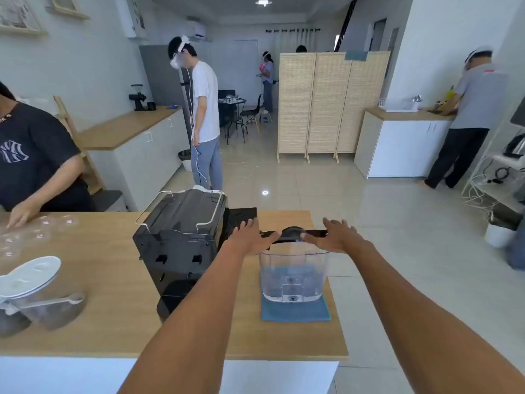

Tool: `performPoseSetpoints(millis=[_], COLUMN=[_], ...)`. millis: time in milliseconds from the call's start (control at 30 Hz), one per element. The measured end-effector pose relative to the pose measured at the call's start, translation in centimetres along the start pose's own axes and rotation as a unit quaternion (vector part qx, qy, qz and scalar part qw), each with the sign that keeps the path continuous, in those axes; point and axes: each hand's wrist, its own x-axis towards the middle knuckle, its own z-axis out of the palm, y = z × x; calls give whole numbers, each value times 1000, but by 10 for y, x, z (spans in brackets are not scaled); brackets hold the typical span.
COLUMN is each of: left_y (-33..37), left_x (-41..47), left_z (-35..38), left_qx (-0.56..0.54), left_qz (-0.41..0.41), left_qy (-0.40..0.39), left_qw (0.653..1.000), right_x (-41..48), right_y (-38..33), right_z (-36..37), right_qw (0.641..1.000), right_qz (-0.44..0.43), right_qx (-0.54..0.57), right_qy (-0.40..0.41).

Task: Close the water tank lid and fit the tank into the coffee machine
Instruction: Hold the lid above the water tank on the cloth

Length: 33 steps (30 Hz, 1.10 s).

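Note:
A clear plastic water tank (294, 275) stands upright on a blue cloth (295, 312), on the right part of the wooden counter. Its black lid (292, 234) lies across the tank's top. My left hand (251, 237) rests on the lid's left end and my right hand (335, 237) on its right end, thumbs toward the middle, fingers spread. The black coffee machine (181, 237) stands just left of the tank with its back facing me. Whether the lid is fully seated I cannot tell.
Clear jars with a white lid (31, 280) sit at the counter's left. A person in a dark shirt (31, 160) leans over the far left with a hand on clear packaging. Other people stand further off. The counter's right edge (338, 308) runs close to the tank.

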Motion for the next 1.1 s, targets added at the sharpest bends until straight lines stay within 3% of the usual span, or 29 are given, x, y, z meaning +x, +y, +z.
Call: performPoseSetpoints(millis=[233,500,667,933,1100], left_y=[-5,-9,-13,-16,-16], left_x=[3,11,14,7,1], left_z=[12,18,24,33,36], left_qx=[-32,-239,-356,-433,-438], left_qz=[-82,-32,-42,-40,9], left_qy=[-22,-54,-53,-14,39], left_qw=[996,969,932,900,898], right_x=[2,10,12,2,-4], right_y=[8,13,14,12,6], right_z=[3,15,21,37,38], right_qw=[997,982,972,932,917], right_qz=[23,18,-4,-13,-19], right_qx=[72,187,234,359,395], right_qy=[-11,-17,-11,43,55])
